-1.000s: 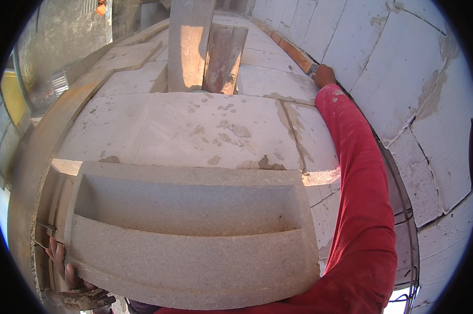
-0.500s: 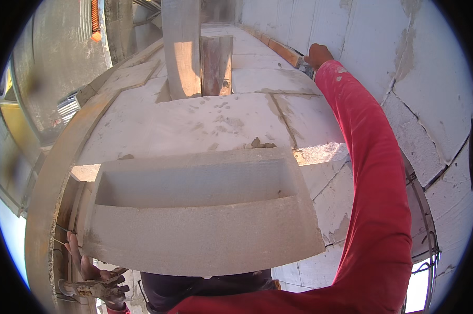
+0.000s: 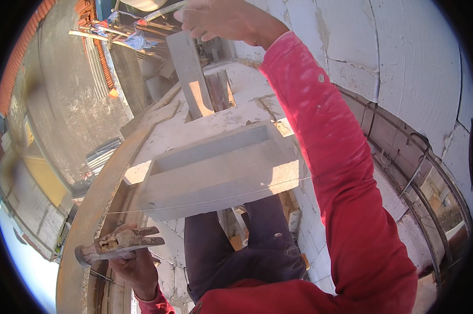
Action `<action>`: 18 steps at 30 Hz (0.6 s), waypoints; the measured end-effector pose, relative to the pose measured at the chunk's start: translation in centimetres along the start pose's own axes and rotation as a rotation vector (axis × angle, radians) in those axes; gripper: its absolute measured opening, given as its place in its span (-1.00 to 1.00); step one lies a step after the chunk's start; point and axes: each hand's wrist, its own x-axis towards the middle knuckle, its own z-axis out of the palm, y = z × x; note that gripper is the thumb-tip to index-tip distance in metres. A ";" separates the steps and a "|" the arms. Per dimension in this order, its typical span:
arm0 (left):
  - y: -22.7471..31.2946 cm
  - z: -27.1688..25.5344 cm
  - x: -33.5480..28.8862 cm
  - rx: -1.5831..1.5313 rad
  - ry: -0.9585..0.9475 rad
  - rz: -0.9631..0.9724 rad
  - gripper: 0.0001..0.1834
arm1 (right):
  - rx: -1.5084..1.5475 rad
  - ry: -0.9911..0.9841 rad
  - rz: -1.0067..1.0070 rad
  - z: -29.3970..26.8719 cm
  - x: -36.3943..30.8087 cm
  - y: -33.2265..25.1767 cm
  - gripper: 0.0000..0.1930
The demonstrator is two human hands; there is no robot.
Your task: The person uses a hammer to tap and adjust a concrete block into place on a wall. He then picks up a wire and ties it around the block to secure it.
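At the lower left, my left hand [image 3: 134,269] is closed round a worn claw hammer [image 3: 122,244] with dried grey stuff on its head. The hammer's claw points right, and it is beside the left end of a grey trough-shaped block [image 3: 215,180]. My right hand [image 3: 231,22], in a red sleeve, is raised at the top of the view and partly cut off by its edge. Its fingers are loosely bent and apart, with nothing visible in them. A thin string [image 3: 215,198] crosses the front face of the block.
A long board [image 3: 85,230] edges the left side. Beyond the block are pale blocks [image 3: 215,121] and an upright grey post [image 3: 192,73]. A white block wall [image 3: 414,68] stands right, with bent bars [image 3: 404,167] beneath. Ground [image 3: 64,78] shows lower down at left.
My right hand has left the wall at the right and risen toward the top middle. My left hand has come up with the hammer. The view has turned, showing my legs and the string.
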 end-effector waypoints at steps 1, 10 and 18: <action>0.8 0.3 0.9 0.018 -0.048 0.104 -0.83 | 0.177 -0.014 -0.198 3.0 -2.2 -3.5 -0.39; 12.9 5.2 5.3 0.355 -0.222 0.491 -0.77 | 0.135 -0.023 -0.159 2.9 -19.0 -16.4 -0.46; 14.2 10.5 6.7 0.378 -0.350 0.917 -0.61 | 0.400 0.598 0.210 -0.6 -23.7 -14.3 -0.49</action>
